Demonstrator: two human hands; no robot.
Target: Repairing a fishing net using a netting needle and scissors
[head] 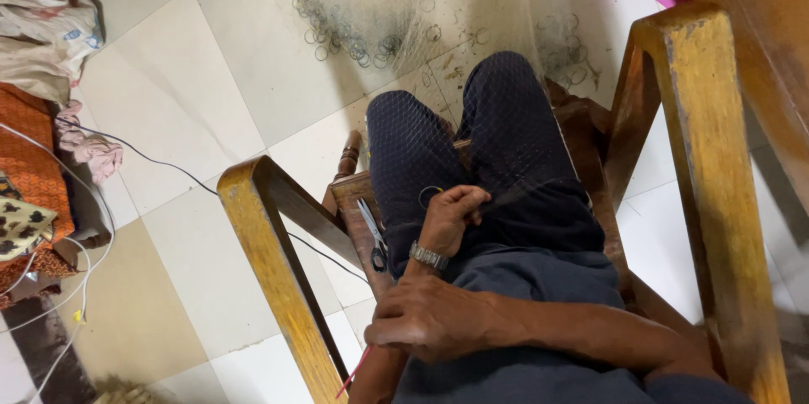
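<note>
Left to right, we see steel scissors lying on the wooden chair's seat edge. Our left hand pinches fine dark netting over our lap; nearer, our right hand is curled around a thin red tool.

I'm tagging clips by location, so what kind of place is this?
Probably a room in a home: tiled floor, a wooden chair, heaped cloth by the wall, and fishing net spread out.
</note>
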